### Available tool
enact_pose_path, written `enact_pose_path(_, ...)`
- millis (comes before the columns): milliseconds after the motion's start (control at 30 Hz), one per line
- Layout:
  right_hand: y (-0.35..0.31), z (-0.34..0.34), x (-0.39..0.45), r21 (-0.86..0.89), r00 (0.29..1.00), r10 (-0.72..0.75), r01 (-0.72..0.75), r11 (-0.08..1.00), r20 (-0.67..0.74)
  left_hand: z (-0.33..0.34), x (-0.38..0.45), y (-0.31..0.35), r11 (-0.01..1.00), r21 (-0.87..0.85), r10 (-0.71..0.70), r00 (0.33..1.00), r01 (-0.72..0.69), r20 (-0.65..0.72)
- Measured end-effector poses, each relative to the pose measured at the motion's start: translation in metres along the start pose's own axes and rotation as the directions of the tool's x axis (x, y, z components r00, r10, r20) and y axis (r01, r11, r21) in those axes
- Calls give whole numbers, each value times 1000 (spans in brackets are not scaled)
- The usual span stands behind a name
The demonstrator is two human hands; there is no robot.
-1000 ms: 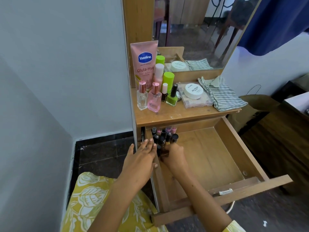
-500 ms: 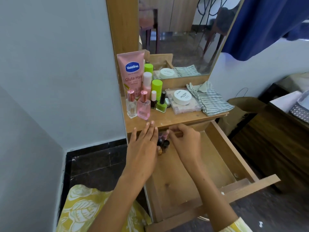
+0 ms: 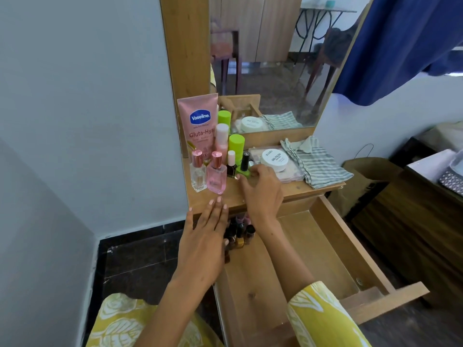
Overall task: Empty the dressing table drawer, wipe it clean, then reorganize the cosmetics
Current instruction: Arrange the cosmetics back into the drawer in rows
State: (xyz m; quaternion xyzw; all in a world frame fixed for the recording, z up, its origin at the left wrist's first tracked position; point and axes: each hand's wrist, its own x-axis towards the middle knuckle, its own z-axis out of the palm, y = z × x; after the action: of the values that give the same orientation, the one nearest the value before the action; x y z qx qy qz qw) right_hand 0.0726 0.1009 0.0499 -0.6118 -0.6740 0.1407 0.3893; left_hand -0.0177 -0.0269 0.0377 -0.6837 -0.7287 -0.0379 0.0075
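A: Reorganizing stage, I'd say. The drawer [image 3: 323,249] is pulled out, its wooden floor mostly bare, with a cluster of nail polish bottles [image 3: 240,230] standing in the back left corner.

B: And the right hand [image 3: 263,194] is up on the tabletop [image 3: 295,190], reaching to the green nail polish bottle [image 3: 244,169] beside the clear flat case [image 3: 288,171].

A: Does it have hold of it?

B: Cannot tell. The fingers curl toward the bottle's base, but the back of the hand hides the contact.

A: The left hand [image 3: 203,244]?

B: Flat, fingers straight and together, holding nothing, hovering over the drawer's left edge next to the cluster.

A: So the next move, as I judge it: close on that green bottle without knocking the small dark bottle [image 3: 231,166] or the pink perfume bottle [image 3: 216,174] next to it, then carry it down to join the others.

B: Labels now. The pink tube [image 3: 199,126] reads "Vaseline" and "Gluta-Hya". The white jar [image 3: 274,160] shows "ZUDIO" and "NAIL POLISH"; smaller print is unreadable.

A: And a striped cloth [image 3: 318,164] lies at the right end.
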Motion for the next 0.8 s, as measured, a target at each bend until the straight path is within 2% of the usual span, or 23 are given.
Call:
enact_pose_path(200, 6, -19, -19, 71, 999, -13, 10, 997, 43, 0, -6, -8, 998, -68, -1, 1000, 2, 16)
enact_pose_path(367, 18, -55, -67, 273, 995, 0, -28, 962, 100, 3, -6, -11, 994, -108, 18, 1000, -16, 9)
enact_pose_path(433, 26, -66, -85, 317, 985, -26, -31, 948, 173, 4, -6, -12, 991, -129, 24, 1000, -22, 17)
enact_pose_path(500, 36, -71, -98, 257, 943, 12, -103, 961, 333, 5, -6, -13, 989, -146, 29, 999, -27, 14)
enact_pose_path(600, 49, -63, -108, 69, 829, 154, -225, 972, 537, 7, -6, -14, 989, -146, 34, 999, -32, 11)
enact_pose_path(700, 50, -47, -108, -71, 799, 208, -204, 976, 565, 8, -6, -15, 991, -134, 33, 999, -31, 13)
enact_pose_path(800, 46, -31, -108, -128, 811, 210, -167, 978, 546, 9, -6, -13, 992, -123, 25, 1000, -24, 10)
